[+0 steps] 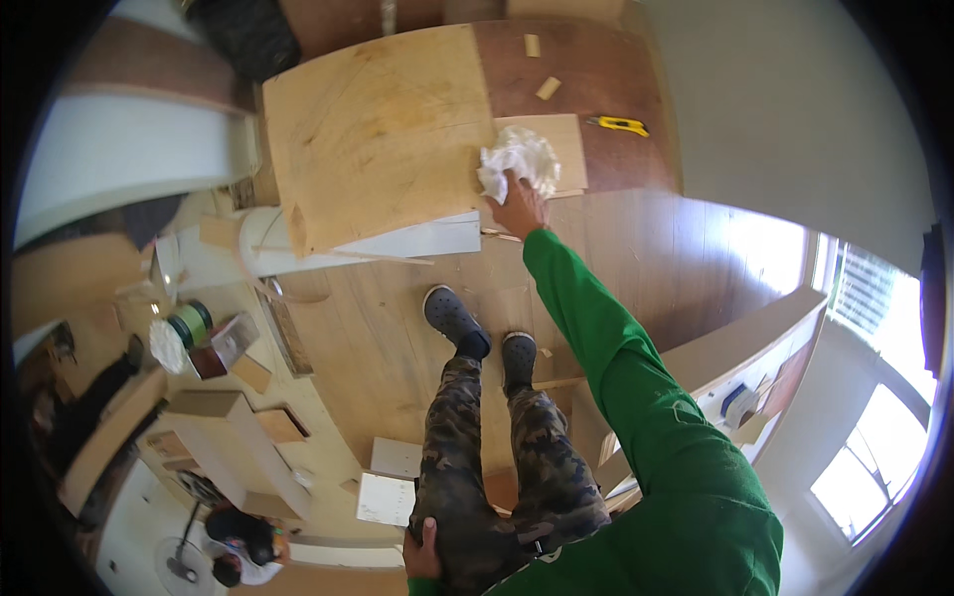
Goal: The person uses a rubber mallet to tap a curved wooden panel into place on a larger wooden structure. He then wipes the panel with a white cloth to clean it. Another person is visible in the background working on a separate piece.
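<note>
My right hand [520,209], at the end of a stretched arm in a green sleeve, grips the near edge of a crumpled white cloth [525,157]. The bundle lies on a small light wood board [568,149], against the right edge of a large plywood sheet [383,129]. Low in the view, my left hand [424,549] rests against my camouflage trousers beside the thigh. Its thumb and part of the fingers show stretched out, with nothing seen in them.
A yellow utility knife [624,125] and small wood offcuts [548,88] lie on the brown surface beyond. Cabinet boxes [224,447] stand at left, where a person [243,551] crouches near a fan. A long wooden cabinet [735,343] lies at right. Wood strips litter the floor.
</note>
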Tool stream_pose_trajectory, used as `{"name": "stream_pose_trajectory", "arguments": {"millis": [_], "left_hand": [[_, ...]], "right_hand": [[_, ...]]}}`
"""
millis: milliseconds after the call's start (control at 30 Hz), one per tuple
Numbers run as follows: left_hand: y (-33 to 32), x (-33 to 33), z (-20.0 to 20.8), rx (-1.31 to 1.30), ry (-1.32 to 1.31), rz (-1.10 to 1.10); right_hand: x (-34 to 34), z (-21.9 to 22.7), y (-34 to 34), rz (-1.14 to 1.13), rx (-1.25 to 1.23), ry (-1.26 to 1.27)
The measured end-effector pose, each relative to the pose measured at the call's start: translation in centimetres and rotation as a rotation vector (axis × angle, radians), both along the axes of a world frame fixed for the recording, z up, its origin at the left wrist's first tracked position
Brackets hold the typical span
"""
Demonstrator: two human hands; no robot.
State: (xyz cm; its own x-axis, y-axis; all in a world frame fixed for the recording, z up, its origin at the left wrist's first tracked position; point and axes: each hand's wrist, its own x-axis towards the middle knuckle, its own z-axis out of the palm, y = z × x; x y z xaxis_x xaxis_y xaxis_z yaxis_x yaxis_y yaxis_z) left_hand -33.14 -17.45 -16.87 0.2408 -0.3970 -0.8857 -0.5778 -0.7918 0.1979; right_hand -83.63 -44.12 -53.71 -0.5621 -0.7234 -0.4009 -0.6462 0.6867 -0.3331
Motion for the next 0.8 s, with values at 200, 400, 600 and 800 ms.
{"name": "stream_pose_trajectory", "arguments": {"millis": [200, 400, 600, 800], "left_hand": [[1.9, -1.4, 1.4, 0.186, -0.043, 0.276], [5.8, -5.5, 2.8, 0.260, -0.007, 0.599], [10.8, -11.9, 2.7, 0.174, 0.114, 0.971], [19.3, -21.8, 0.0, -0.065, 0.217, 1.522]], "right_hand": [[-2.4, -3.9, -3.6, 0.147, 0.050, 0.246], [-3.0, 10.8, 0.1, 0.202, -0.375, -0.111], [9.8, 24.7, 0.1, 0.470, 0.131, -0.594], [29.0, 32.4, -0.7, 0.990, 0.480, -1.206]]}}
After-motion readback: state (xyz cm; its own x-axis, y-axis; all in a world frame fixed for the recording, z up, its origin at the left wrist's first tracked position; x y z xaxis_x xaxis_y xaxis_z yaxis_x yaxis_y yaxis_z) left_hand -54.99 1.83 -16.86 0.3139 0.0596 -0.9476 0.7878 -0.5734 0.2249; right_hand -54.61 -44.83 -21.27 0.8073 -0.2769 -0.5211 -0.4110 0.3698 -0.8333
